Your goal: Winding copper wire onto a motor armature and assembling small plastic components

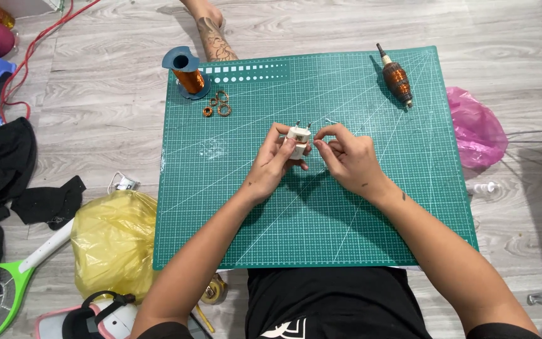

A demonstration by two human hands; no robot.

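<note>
Two bare hands meet over the middle of a green cutting mat [359, 213] laid on a grey wood-look floor. The left hand [272, 164] grips a small white plastic bobbin [298, 141] between thumb and fingers, holding it just above the mat with two thin metal pins sticking up from its top. The right hand [346, 157] sits just beside the bobbin on its right, thumb and forefinger pinched narrow near the top of the bobbin; whether they hold a fine wire cannot be told. Well apart, at the mat's upper left corner, stands a spool of copper wire [187, 74], with a few small copper coils [218, 104] near it. A copper-wound motor armature [396, 76] lies at the mat's upper right.
</note>
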